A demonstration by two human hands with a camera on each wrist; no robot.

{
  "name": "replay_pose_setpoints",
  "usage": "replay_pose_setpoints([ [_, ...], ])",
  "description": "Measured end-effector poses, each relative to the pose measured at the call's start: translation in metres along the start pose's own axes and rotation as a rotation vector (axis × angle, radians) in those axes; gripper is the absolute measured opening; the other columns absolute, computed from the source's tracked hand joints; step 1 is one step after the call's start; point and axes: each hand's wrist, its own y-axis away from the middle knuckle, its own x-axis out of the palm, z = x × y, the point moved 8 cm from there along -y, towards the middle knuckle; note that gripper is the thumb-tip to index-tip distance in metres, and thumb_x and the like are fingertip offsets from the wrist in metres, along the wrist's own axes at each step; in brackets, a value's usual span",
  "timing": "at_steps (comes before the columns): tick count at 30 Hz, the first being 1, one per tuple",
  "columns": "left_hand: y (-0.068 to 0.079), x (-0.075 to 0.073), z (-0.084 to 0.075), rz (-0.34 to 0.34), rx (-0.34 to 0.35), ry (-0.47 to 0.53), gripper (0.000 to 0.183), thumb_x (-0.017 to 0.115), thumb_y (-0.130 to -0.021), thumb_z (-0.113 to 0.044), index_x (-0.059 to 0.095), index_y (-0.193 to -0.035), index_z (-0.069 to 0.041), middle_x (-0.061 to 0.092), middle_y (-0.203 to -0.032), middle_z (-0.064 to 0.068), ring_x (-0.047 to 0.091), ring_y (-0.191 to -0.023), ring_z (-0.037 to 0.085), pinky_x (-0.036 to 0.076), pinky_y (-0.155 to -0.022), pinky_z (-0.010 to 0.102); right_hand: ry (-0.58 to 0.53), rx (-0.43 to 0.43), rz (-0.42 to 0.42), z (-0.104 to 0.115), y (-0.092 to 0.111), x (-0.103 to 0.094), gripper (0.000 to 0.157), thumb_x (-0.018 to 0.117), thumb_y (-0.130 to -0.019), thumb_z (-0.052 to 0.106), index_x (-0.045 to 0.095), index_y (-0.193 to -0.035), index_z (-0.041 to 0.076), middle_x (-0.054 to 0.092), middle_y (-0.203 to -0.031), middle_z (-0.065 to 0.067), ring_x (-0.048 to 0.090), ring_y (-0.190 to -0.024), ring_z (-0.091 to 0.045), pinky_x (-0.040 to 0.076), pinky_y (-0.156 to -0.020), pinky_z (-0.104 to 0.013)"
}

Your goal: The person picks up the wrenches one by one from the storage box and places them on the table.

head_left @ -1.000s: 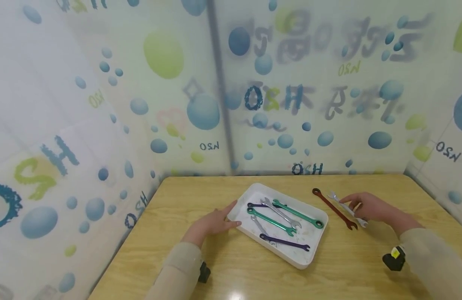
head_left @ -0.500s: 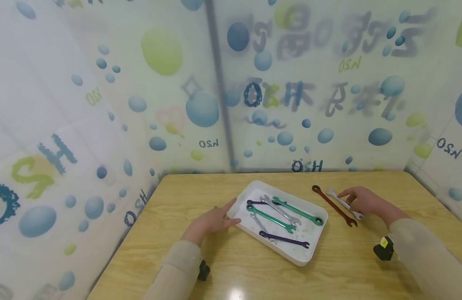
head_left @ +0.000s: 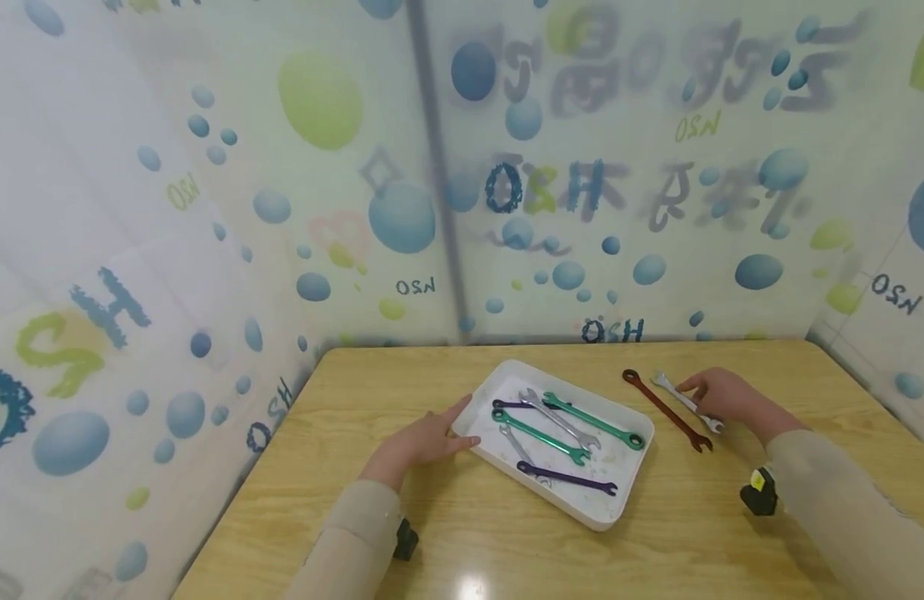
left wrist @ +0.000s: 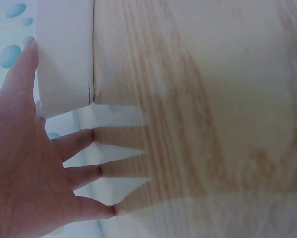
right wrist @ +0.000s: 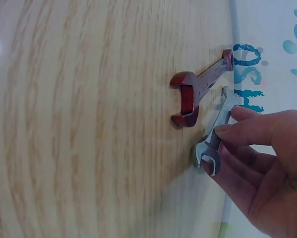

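Observation:
My right hand [head_left: 727,398] pinches a silver open-end wrench [right wrist: 220,118] between thumb and fingers, close over the table at the right. Beside it, to the left, a dark red wrench [head_left: 666,409] lies roughly parallel on the wood. At the left corner of a white tray [head_left: 555,500], my left hand [head_left: 424,442] touches the tray's side with fingers extended. The left wrist view shows its thumb against the tray wall and the other fingers spread. Inside the tray lie green wrenches [head_left: 592,421], dark purple wrenches [head_left: 566,477] and silver wrenches [head_left: 559,421], some crossing each other.
The wooden table [head_left: 506,567] meets a patterned curtain-like wall [head_left: 536,250] at its back edge. Another patterned wall [head_left: 132,350] runs along the left side. A black wrist camera [head_left: 759,492] hangs under the right sleeve.
The right hand has shifted left and slightly away from the body, bringing the silver wrench closer to the red one. The left hand and the tray stay put; the head view shifts slightly.

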Motion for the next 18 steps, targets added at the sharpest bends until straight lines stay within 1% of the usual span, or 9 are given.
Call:
replay_pose_setpoints([
  [5,-0.0006,0.0,0.0017,0.006,-0.003,-0.013,0.079,0.048,-0.091,-0.067,0.013,-0.156,-0.04,0.037,-0.153,0.011,0.023,-0.141,0.046,0.024,-0.108,0.063,-0.003,0.014,-0.005,-0.0013,0.0001,0.0001,0.041,0.059,-0.083,-0.01,0.06,-0.125,-0.01,0.062,-0.099,-0.027,0.057,-0.076,-0.025,0.053,-0.062,-0.034],
  [12,0.0006,-0.0005,0.0002,-0.001,-0.002,-0.005,0.079,0.049,-0.091,-0.066,0.014,-0.156,-0.04,0.037,-0.153,0.011,0.022,-0.141,0.045,0.024,-0.108,0.064,-0.021,0.055,-0.006,-0.0028,0.0007,0.0047,0.042,0.059,-0.085,-0.008,0.058,-0.127,-0.009,0.062,-0.096,-0.022,0.055,-0.074,-0.024,0.052,-0.063,-0.034],
  [18,0.0006,0.0,0.0012,0.002,-0.007,0.007,0.078,0.049,-0.091,-0.067,0.014,-0.156,-0.04,0.035,-0.154,0.01,0.021,-0.142,0.045,0.023,-0.108,0.064,-0.013,0.047,-0.01,-0.0023,-0.0019,0.0079,0.04,0.058,-0.087,-0.005,0.057,-0.127,-0.011,0.061,-0.09,-0.017,0.054,-0.071,-0.023,0.05,-0.061,-0.034],
])
